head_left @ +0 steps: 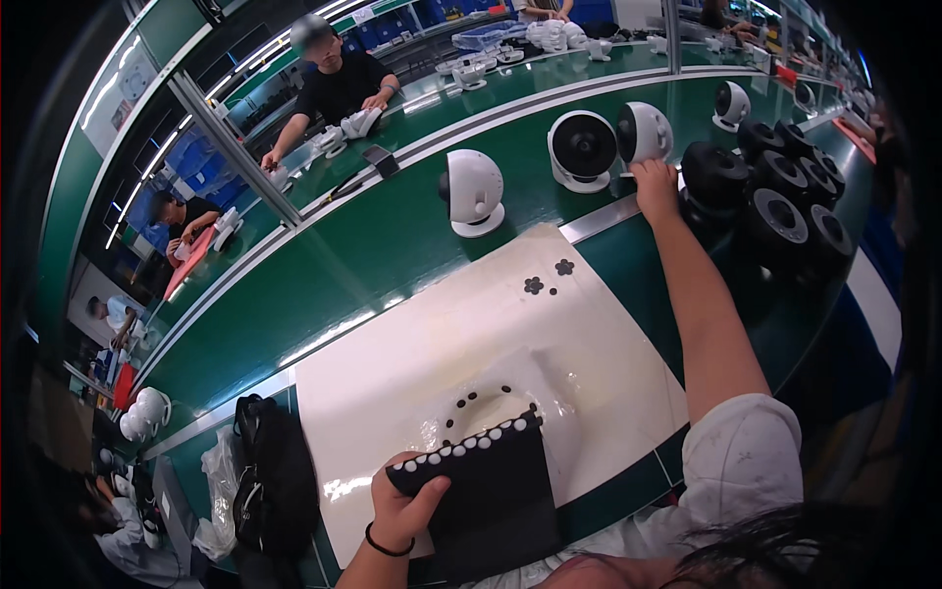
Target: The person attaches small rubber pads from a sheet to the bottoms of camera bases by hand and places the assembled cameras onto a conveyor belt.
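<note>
My left hand (404,506) pinches the left end of a black sheet (496,510), thumb on top. A row of round white pads lines the sheet's upper edge. My right hand (654,187) is stretched far out, its fingers closed at the base of a white round-headed desk fan (643,130). Left of it, another white fan (582,147) turns its black front grille toward me. A third white fan (474,191) stands farther left, seen from its side. Under the black sheet's far edge lies a clear plastic piece (559,412) with several small black dots in an arc.
A cream board (373,363) covers the green bench, with black flower-shaped pieces (534,286) on it. Black round fan heads (780,216) cluster at right. A black bag (270,481) and clear plastic bag (218,491) lie at left. People work across the bench.
</note>
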A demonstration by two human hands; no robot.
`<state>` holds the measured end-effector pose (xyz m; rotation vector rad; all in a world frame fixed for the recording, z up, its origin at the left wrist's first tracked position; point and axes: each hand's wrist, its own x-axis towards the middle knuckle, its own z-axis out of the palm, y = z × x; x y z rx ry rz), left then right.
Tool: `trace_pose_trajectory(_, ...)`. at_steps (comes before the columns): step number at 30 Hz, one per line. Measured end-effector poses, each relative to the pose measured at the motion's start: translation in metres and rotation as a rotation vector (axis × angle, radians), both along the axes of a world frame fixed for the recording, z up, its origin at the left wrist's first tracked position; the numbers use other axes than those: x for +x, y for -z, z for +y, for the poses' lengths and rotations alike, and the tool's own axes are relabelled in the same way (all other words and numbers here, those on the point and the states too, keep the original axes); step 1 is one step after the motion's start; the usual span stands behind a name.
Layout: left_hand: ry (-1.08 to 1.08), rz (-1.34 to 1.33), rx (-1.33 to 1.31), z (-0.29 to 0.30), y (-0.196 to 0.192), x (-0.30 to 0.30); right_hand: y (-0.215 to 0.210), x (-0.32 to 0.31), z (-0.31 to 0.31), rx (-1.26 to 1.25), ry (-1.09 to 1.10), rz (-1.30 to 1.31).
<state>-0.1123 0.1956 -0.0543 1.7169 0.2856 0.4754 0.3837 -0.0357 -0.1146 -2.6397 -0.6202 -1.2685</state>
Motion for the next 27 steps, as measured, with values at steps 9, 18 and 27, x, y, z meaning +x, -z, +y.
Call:
trace_pose_trajectory(9, 0.080, -0.011, 0.140, 0.010, 0.002, -0.009, -0.014, -0.065, -0.004, 0.054, -0.119, -0.051)
trace_pose_trajectory(18, 0.140, -0.091, 0.308, 0.009, -0.009, -0.016, -0.093, -0.166, 0.033, 0.091, -0.229, 0.053)
trace_pose_trajectory(27, 0.425, -0.314, 0.364, 0.012, -0.017, -0.023, -0.148, -0.277, 0.076, 0.935, -1.316, 1.375)
